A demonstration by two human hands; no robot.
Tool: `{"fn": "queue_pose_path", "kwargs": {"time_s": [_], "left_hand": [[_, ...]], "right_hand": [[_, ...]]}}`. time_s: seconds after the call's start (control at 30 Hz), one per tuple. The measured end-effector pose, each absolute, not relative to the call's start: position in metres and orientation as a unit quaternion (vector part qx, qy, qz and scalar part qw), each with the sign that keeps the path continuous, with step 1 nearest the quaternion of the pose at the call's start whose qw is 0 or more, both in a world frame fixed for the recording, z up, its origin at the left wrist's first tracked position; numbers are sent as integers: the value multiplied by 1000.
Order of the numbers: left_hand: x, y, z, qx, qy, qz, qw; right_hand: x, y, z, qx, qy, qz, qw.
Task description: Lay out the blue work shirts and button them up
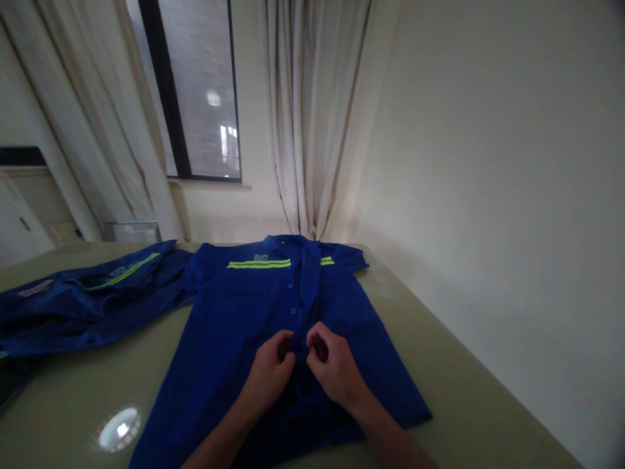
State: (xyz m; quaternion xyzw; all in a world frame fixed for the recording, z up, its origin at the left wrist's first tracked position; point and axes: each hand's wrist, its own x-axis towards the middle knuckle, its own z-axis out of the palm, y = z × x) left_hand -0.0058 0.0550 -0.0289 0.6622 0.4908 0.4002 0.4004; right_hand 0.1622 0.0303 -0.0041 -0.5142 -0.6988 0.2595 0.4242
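A blue short-sleeved work shirt [224, 345] lies spread on its back, collar at the far end, with yellow-green stripes across the chest. Its front is partly open, and buttons show along the left edge of the opening. At the lower part of this opening my left hand [270, 368] is curled, thumb and fingers closed at the button edge. Close beside it, my right hand [336, 365] pinches the other front edge of the shirt. The fingertips partly hide the cloth between them, and no button is visible there.
Another dark blue garment [97, 306] with a yellow-green stripe lies at the left, touching the shirt's sleeve. Both rest on a glossy greenish table [161, 355] that reflects a lamp. A pale wall [488, 195] borders the table's right side; curtains [303, 130] and a window [200, 85] stand behind.
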Motion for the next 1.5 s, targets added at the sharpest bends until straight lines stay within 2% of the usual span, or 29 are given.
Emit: {"fn": "queue_pose_path", "kwargs": {"time_s": [0.2,0.3,0.5,0.63,0.7,0.83,0.9,1.1,1.3,1.4,1.5], "left_hand": [[-8,64,-40,614,435,422,505],[-8,63,-41,552,458,446,536],[-6,51,-30,600,422,425,530],[-15,53,-20,635,416,385,525],[-21,57,-18,656,444,379,478],[-24,59,-20,746,495,342,285],[-21,57,-24,783,493,299,232],[-12,53,-29,806,486,275,193],[-10,46,-30,838,438,315,79],[-8,45,-31,857,416,303,37],[-7,47,-33,857,419,296,41]], "right_hand": [[167,33,-1,-514,-718,232,408],[171,34,-1,-554,-704,227,383],[165,30,2,-597,-682,151,395],[164,32,-5,-630,-668,150,366],[167,34,-9,-638,-665,149,359],[169,37,-11,-630,-663,151,375],[167,36,-10,-615,-668,159,387],[163,36,-12,-589,-686,192,383],[155,28,-9,-609,-712,71,343],[151,26,-9,-592,-711,96,366],[150,28,-12,-588,-692,143,394]]}}
